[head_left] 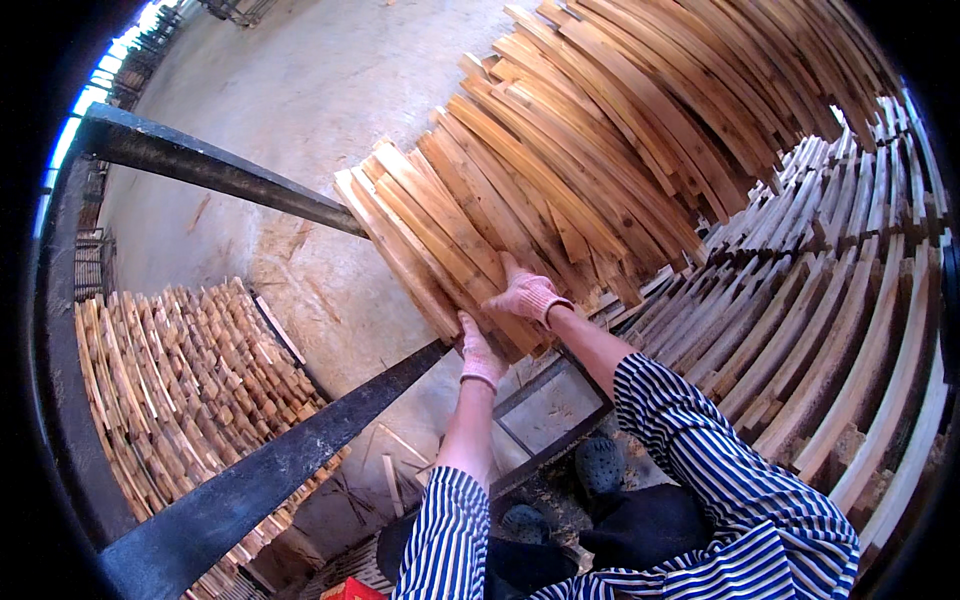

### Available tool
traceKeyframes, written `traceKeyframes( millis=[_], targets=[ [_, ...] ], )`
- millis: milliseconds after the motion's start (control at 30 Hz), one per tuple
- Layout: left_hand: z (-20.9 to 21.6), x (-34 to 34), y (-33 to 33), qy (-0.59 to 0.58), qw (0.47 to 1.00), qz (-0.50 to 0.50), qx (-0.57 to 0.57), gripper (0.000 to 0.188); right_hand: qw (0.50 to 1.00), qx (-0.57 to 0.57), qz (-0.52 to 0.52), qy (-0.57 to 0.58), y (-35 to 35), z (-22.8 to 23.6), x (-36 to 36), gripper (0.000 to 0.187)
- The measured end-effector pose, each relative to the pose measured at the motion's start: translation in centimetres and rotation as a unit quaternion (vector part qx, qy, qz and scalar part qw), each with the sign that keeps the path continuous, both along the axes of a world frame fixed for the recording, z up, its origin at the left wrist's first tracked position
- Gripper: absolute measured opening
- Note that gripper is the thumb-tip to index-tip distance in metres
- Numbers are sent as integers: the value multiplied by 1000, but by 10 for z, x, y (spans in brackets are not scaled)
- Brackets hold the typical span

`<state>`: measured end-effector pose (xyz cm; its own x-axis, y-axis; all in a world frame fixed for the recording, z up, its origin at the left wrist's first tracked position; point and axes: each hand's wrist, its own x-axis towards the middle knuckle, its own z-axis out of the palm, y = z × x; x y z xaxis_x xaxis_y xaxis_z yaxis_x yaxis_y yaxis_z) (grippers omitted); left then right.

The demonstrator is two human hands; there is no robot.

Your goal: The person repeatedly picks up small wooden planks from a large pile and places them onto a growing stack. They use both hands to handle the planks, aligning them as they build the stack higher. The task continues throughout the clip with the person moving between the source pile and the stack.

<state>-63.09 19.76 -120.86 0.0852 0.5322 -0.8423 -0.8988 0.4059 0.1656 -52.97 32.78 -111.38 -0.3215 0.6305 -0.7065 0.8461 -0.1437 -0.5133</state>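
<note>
Boards in hand: the bunch at the left end of the row [398,255], lying at a slant, its near ends at the person's hands.
Left hand: the pink-gloved left hand [480,357] touches the near ends, thumb side up.
Right hand: the pink-gloved right hand [524,297] lies against the boards just beside it, fingers spread along their faces.
Grip: both hands are on wood, but the fingers are partly hidden, so whether either is clenched cannot be told.
Long row: many boards [600,95] already lie side by side toward the upper right, their ends uneven.
Side stacks: the lower-left stack [190,390] and the right-hand stack [830,350] stand apart from the hands.
Progress: seemingly partway, with the bunch not yet let go; the remaining amount is unclear.
Frame: a dark metal beam [270,450] runs up toward the bunch.
</note>
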Motion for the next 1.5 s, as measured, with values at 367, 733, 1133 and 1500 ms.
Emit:
traceKeyframes(
  millis=[367,733,1133,1500],
  targets=[
    [69,21,55,28,989,-15,147,93,977,-81,-60,188,66,-22,59,93],
    [169,-8,-25,-21,983,-141,118,101,916,-225,-152,294,-44,77,59,70],
    [188,-13,-73,60,982,-173,42,87,871,-248,-267,330,-134,142,71,78],
    [437,43,-186,14,960,-245,-132,100,774,-370,-395,330,-257,397,129,82]
  ],
)
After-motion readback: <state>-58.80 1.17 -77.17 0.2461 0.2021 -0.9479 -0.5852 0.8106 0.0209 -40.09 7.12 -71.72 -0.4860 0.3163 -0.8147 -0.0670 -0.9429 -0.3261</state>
